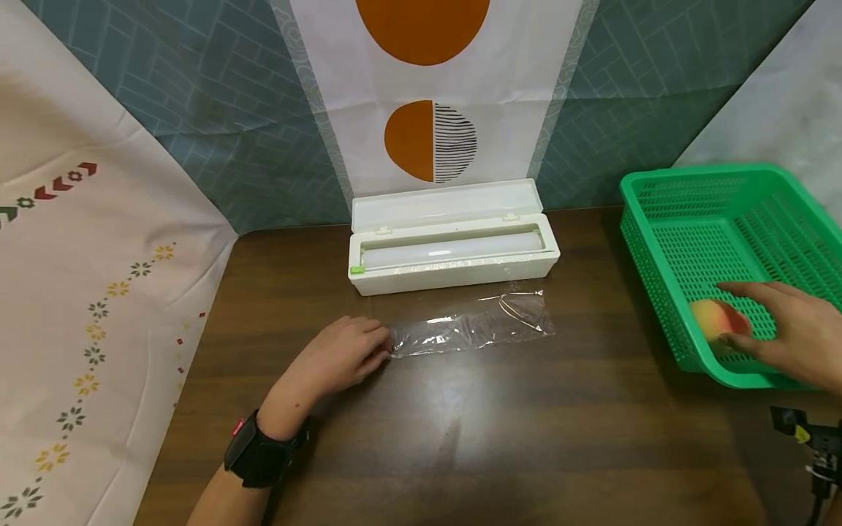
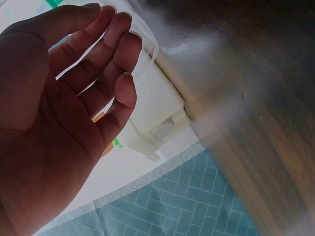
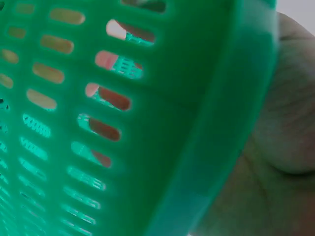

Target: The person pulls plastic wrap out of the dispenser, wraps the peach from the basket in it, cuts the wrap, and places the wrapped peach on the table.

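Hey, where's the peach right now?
In the head view, the peach lies on the right, inside the green basket near its left wall, by the right hand.

Brown table (image 1: 526, 446), teal backdrop (image 1: 224, 139), pale flowered cloth (image 1: 112, 321)

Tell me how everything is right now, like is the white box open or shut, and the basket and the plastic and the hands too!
White box: open, lid up at the back
Roll: inside the box
Clear plastic film: wrinkled, lying on the table
Green basket: upright, open on top
Peach: in the basket
Left hand: fingers loosely bent, at the film's end
Right hand: fingers and thumb apart, at the peach
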A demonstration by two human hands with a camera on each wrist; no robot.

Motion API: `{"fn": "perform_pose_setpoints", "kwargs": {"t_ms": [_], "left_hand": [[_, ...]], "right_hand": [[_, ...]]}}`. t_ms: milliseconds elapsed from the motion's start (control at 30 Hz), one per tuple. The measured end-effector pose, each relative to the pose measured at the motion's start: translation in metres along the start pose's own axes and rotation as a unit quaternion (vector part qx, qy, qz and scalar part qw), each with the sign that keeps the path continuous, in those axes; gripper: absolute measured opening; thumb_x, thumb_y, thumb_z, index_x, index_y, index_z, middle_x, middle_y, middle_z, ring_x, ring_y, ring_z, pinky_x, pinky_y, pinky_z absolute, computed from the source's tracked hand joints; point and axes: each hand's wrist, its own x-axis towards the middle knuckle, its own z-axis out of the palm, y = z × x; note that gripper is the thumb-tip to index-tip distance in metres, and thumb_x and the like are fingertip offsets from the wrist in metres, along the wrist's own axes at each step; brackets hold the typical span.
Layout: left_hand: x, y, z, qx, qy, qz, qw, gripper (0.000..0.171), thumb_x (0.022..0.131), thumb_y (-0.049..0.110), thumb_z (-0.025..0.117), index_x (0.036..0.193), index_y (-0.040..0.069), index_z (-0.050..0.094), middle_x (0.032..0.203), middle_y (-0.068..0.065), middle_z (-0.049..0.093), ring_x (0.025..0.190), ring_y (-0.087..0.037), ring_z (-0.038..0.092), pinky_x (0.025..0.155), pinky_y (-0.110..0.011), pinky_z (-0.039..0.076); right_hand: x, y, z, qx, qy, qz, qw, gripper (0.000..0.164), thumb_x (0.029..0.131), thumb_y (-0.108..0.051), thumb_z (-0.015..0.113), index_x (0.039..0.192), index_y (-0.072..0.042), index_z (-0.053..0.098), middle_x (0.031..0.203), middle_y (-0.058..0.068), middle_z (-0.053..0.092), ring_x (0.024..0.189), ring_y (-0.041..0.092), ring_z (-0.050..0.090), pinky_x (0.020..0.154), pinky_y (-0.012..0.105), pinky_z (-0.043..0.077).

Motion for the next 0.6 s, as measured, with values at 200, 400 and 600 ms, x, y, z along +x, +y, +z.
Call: {"fn": "perform_pose_setpoints", "kwargs": {"t_ms": [200, 400, 600], "left_hand": [[0.0, 0.001, 0.0, -0.004, -0.004, -0.004, 1.0, 0.005, 0.09, 0.023, 0.067, 0.088, 0.022, 0.062, 0.084, 0.014, 0.055, 0.077, -0.005, 0.052, 0.082, -0.035, 0.048], [0.0008, 0.0025, -0.001, 0.001, 0.003, 0.002, 1.0, 0.005, 0.091, 0.023, 0.066, 0.087, 0.021, 0.062, 0.083, 0.013, 0.054, 0.078, -0.005, 0.052, 0.08, -0.034, 0.048], [0.0, 0.0025, 0.0001, 0.008, 0.007, 0.004, 0.9999, 0.004, 0.091, 0.023, 0.065, 0.088, 0.021, 0.063, 0.083, 0.013, 0.055, 0.078, -0.005, 0.053, 0.077, -0.034, 0.048]], "right_hand": [[0.0028, 0.0046, 0.0013, 0.013, -0.038, -0.029, 0.999, 0.073, 0.061, -0.015, 0.088, 0.124, 0.004, 0.055, 0.109, 0.035, 0.057, 0.088, 0.047, 0.056, 0.064, 0.059, 0.045], [0.0052, 0.0042, 0.0025, 0.023, -0.054, -0.021, 0.998, 0.072, 0.063, -0.014, 0.088, 0.124, 0.005, 0.054, 0.104, 0.035, 0.058, 0.077, 0.042, 0.058, 0.056, 0.051, 0.047], [0.0067, 0.0069, 0.0064, 0.032, -0.079, -0.009, 0.996, 0.073, 0.065, -0.013, 0.086, 0.127, 0.004, 0.051, 0.1, 0.031, 0.059, 0.073, 0.034, 0.056, 0.051, 0.043, 0.043]]}}
